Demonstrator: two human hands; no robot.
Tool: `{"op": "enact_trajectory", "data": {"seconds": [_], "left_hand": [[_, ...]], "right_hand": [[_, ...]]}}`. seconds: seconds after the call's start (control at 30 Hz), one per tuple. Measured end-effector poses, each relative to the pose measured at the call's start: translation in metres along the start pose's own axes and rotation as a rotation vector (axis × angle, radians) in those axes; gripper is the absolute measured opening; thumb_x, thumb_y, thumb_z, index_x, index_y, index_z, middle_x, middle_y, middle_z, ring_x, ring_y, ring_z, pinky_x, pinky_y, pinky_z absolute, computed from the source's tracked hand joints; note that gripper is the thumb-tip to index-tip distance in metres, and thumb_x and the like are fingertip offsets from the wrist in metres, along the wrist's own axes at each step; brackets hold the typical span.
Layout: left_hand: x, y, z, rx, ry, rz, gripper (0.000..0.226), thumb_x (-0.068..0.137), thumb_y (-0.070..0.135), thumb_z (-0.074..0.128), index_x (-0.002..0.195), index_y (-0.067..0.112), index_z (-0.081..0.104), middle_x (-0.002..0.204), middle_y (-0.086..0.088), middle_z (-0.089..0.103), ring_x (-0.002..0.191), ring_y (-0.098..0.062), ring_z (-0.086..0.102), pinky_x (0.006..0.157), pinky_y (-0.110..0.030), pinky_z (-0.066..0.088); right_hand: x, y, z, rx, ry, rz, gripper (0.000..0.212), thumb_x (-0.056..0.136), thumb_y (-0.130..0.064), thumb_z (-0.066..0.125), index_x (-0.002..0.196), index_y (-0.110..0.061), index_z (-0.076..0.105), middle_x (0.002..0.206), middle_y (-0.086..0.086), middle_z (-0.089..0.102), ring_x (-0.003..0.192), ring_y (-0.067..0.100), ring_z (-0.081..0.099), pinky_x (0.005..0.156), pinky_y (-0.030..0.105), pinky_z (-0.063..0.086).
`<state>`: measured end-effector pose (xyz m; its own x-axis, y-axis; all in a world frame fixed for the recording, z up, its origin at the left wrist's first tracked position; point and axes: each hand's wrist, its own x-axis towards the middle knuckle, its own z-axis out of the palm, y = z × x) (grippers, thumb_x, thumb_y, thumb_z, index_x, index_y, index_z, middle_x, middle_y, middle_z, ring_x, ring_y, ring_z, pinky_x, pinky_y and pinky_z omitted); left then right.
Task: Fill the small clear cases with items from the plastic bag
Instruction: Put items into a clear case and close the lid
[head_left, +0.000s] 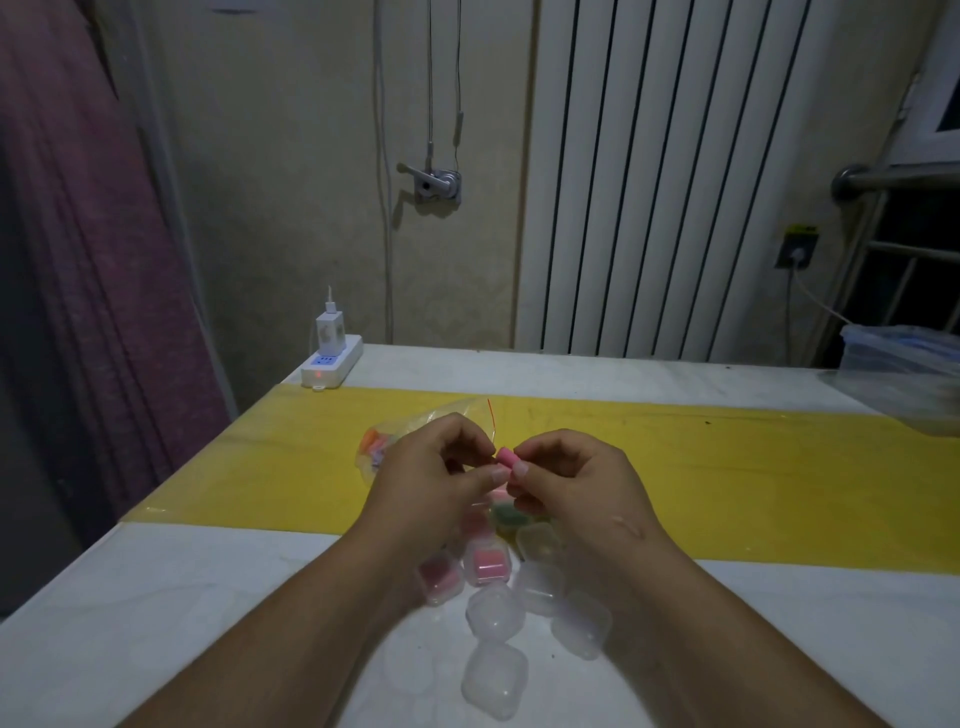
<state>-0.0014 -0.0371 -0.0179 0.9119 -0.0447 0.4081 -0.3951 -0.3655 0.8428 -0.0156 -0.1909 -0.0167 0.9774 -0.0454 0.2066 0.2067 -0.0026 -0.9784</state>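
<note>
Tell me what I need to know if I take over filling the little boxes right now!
Hands: the right hand pinches a small pink item; the left hand has curled fingertips touching it.
The plastic bag lies behind the left hand on the yellow strip.
Done: two cases near the wrists hold pink items.
Left: several clear cases look empty; put this pink item in one, then keep filling.

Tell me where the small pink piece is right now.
In the head view, the pink piece is pinched between the left hand and right hand, above the clear cases.
</note>
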Motion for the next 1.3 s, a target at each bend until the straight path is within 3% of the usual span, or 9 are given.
{"op": "enact_trajectory", "data": {"seconds": [0.17,0.3,0.43,0.63,0.77,0.87,0.97,1.1,1.3], "left_hand": [[0.001,0.001,-0.004,0.115,-0.018,0.037,0.012,0.079,0.024,0.079,0.077,0.027,0.068,0.07,0.016,0.065,0.063,0.002,0.053,0.061,-0.016,0.044],[-0.005,0.003,0.0,0.395,-0.237,0.199,0.01,0.079,0.044,0.073,0.077,0.034,0.072,0.074,0.019,0.061,0.082,-0.001,0.05,0.075,-0.029,0.043],[-0.009,0.006,0.005,0.626,-0.482,0.394,0.047,0.068,0.072,0.057,0.097,0.04,0.075,0.077,0.028,0.045,0.087,-0.006,0.039,0.079,-0.03,0.033],[-0.013,0.014,0.001,0.603,-0.692,0.352,0.03,0.077,0.043,0.075,0.106,0.041,0.069,0.098,0.024,0.043,0.098,-0.002,0.03,0.092,-0.026,0.025],[-0.013,0.016,-0.005,0.316,-0.562,0.187,0.035,0.076,0.014,0.079,0.085,0.038,0.056,0.086,0.016,0.054,0.078,0.003,0.048,0.067,-0.013,0.04],[-0.015,0.017,-0.008,-0.003,-0.425,0.02,0.039,0.085,-0.002,0.067,0.091,0.036,0.064,0.079,0.013,0.061,0.066,-0.003,0.058,0.05,-0.011,0.046],[-0.014,0.015,-0.009,-0.224,-0.339,-0.077,0.036,0.086,-0.009,0.064,0.091,0.026,0.072,0.08,-0.002,0.065,0.07,-0.012,0.061,0.063,-0.026,0.054],[-0.008,0.01,-0.013,-0.212,-0.282,-0.083,0.026,0.082,-0.004,0.071,0.087,0.022,0.069,0.1,-0.021,0.066,0.087,-0.033,0.065,0.084,-0.049,0.056],[-0.004,0.007,-0.014,-0.343,-0.229,-0.09,0.032,0.075,-0.017,0.071,0.085,0.013,0.062,0.102,0.0,0.068,0.087,-0.01,0.065,0.08,-0.034,0.058]], "right_hand": [[0.003,-0.002,-0.008,-0.053,0.078,-0.048,0.006,0.084,-0.003,0.073,0.08,-0.007,0.07,0.072,0.001,0.075,0.066,0.01,0.069,0.06,0.027,0.057],[0.008,-0.002,-0.015,-0.114,0.114,-0.065,0.003,0.085,-0.003,0.072,0.083,-0.004,0.069,0.08,0.0,0.077,0.08,0.008,0.074,0.063,0.025,0.058],[0.011,0.001,-0.018,-0.151,0.146,-0.075,0.006,0.084,-0.006,0.074,0.08,-0.007,0.07,0.077,0.0,0.076,0.08,0.009,0.074,0.06,0.024,0.057],[0.011,0.002,-0.018,-0.165,0.155,-0.071,0.004,0.086,-0.004,0.072,0.084,-0.004,0.068,0.075,-0.004,0.075,0.073,0.001,0.072,0.057,0.018,0.054],[0.01,0.0,-0.018,-0.147,0.168,-0.069,0.005,0.087,-0.004,0.069,0.087,-0.005,0.064,0.074,-0.002,0.071,0.066,-0.001,0.069,0.051,0.018,0.05],[0.009,-0.003,-0.017,-0.142,0.148,-0.037,0.007,0.087,-0.008,0.07,0.088,-0.012,0.064,0.069,0.0,0.07,0.065,0.015,0.07,0.058,0.035,0.06],[0.006,-0.004,-0.016,-0.161,0.119,-0.044,0.016,0.086,0.001,0.066,0.079,-0.012,0.072,0.069,0.001,0.072,0.063,0.017,0.066,0.068,0.044,0.061],[0.004,-0.009,-0.016,-0.132,0.095,-0.014,0.012,0.081,-0.001,0.071,0.075,-0.01,0.074,0.076,0.017,0.073,0.064,0.025,0.064,0.072,0.05,0.059],[0.001,-0.01,-0.014,-0.141,0.06,0.016,0.008,0.083,0.005,0.068,0.077,-0.001,0.067,0.073,0.016,0.072,0.062,0.025,0.06,0.066,0.046,0.057]]}}
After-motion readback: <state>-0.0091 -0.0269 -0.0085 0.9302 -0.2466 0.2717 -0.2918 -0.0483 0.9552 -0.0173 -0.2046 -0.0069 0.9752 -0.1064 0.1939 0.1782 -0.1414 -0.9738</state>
